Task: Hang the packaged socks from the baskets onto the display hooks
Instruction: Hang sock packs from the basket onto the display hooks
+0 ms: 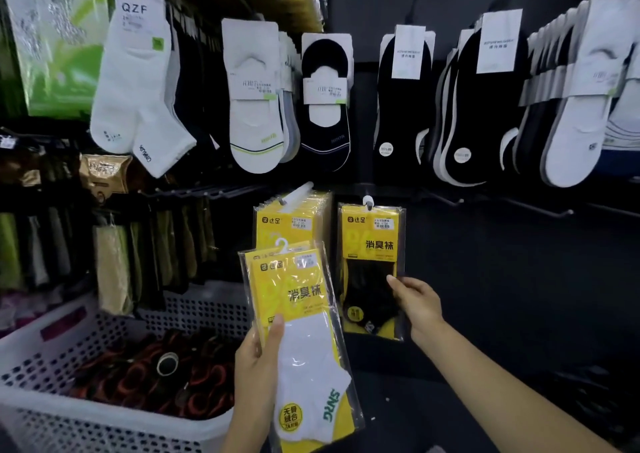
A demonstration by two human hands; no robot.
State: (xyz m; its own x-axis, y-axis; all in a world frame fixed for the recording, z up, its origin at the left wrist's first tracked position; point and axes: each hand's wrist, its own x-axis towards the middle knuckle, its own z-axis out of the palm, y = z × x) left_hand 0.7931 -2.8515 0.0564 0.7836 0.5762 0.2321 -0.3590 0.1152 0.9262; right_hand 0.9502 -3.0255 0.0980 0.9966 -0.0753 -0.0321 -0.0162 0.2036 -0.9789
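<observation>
Partly done: right hand (417,302) pinches a hung black pack (372,244); left hand (254,366) grips white packs (304,317) not yet hung.

Fingers of left hand (256,359) were hidden behind white-sock pack (304,348); thumb alone showed. A second pack (258,256) behind it was mostly covered. Frame cut off the basket (86,414) at left and bottom; its dark contents were blurred, unidentifiable. Label print on black-sock pack (367,244) was too small to read.

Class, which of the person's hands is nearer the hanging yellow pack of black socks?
Right. The right hand holds the black-sock pack; the left hand is lower left of it, gripping white-sock packs.
</observation>
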